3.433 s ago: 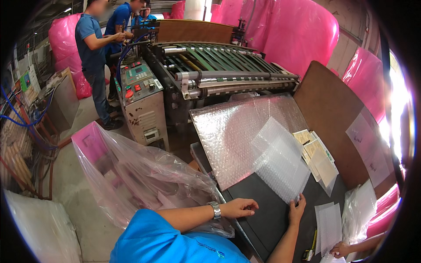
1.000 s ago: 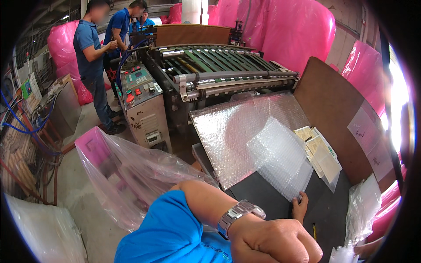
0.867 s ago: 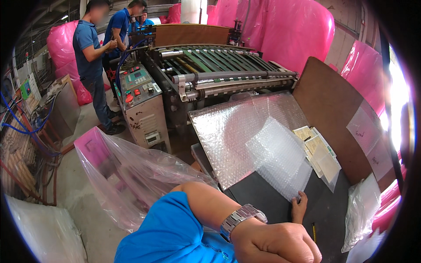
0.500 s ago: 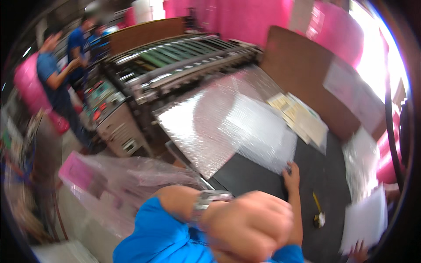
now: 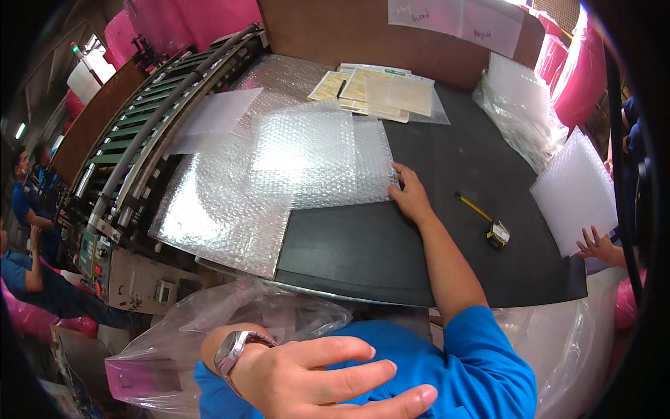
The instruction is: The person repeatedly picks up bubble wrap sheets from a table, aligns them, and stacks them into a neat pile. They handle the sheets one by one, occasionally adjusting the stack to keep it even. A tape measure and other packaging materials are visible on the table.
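Observation:
My left hand [image 5: 317, 373], with a metal watch [image 5: 234, 349] on its wrist, is raised close to the camera. Its fingers are spread and it holds nothing. Farther out, my right hand [image 5: 410, 192] grips the right edge of a bubble wrap sheet [image 5: 375, 157], fingertips curled at the rim. This sheet and others on it lie over a larger bubble wrap sheet [image 5: 223, 230]. All rest on a dark tabletop [image 5: 349, 255]. Another thin translucent sheet [image 5: 216, 115] lies farther left, by the machine's rollers.
A roller machine [image 5: 132, 140] stands left. Papers [image 5: 380, 87] lie at the back before a brown board [image 5: 335, 35]. A tape measure [image 5: 497, 234] sits right of my forearm. At far right, another person's hand [image 5: 597, 246] touches bubble wrap bags [image 5: 579, 188]. Several people stand left.
The view has swung right. My left hand has gone from closed to spread fingers and sits lower. My right hand has come to the sheet's edge.

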`<state>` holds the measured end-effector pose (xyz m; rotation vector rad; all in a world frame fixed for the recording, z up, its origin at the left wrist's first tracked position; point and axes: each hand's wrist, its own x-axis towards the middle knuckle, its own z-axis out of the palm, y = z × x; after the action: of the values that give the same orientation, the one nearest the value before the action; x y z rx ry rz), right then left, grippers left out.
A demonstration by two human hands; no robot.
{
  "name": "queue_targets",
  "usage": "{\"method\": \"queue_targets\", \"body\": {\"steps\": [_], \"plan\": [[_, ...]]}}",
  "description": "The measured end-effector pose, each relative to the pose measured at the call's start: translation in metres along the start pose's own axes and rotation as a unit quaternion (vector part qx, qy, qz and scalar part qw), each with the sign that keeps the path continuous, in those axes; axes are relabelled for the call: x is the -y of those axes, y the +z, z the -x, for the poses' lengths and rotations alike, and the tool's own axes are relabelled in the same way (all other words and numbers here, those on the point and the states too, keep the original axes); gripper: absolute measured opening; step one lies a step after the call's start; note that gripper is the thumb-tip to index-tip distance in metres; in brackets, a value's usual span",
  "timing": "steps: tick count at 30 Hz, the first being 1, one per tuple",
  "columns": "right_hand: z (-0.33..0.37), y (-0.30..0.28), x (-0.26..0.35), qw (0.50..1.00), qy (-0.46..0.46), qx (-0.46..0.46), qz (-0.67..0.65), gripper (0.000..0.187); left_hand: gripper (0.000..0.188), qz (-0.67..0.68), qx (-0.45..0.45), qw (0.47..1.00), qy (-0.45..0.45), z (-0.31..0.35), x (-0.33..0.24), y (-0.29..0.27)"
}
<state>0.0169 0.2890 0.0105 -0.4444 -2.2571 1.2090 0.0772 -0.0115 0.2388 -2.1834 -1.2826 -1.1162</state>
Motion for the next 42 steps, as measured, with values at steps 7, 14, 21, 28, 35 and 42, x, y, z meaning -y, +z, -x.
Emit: {"method": "queue_targets", "body": {"steps": [7,14,21,28,35,42], "plan": [[-0.002,0.001,-0.006,1.0,-0.003,-0.001,0.007,0.048,0.024,0.316,-0.033,0.948,0.013,0.0,0.009,0.031],[-0.007,0.007,-0.017,0.996,0.025,0.009,-0.083,0.049,0.024,0.536,-0.051,0.842,0.028,0.021,0.013,0.047],[-0.052,-0.002,-0.011,0.91,0.234,0.007,-0.343,0.073,0.037,0.041,-0.149,0.903,-0.401,0.095,0.131,0.013],[-0.102,0.032,0.01,0.904,0.288,0.118,-0.292,0.092,0.074,-0.434,0.124,0.625,-0.637,0.2,0.253,-0.002],[-0.078,0.027,0.025,0.903,0.285,0.055,-0.317,0.068,0.068,-0.265,0.201,0.761,-0.557,0.19,0.226,0.049],[-0.002,-0.051,0.01,0.912,0.19,0.126,-0.342,0.071,0.087,0.091,-0.234,0.714,-0.654,0.193,0.196,0.056]]}}
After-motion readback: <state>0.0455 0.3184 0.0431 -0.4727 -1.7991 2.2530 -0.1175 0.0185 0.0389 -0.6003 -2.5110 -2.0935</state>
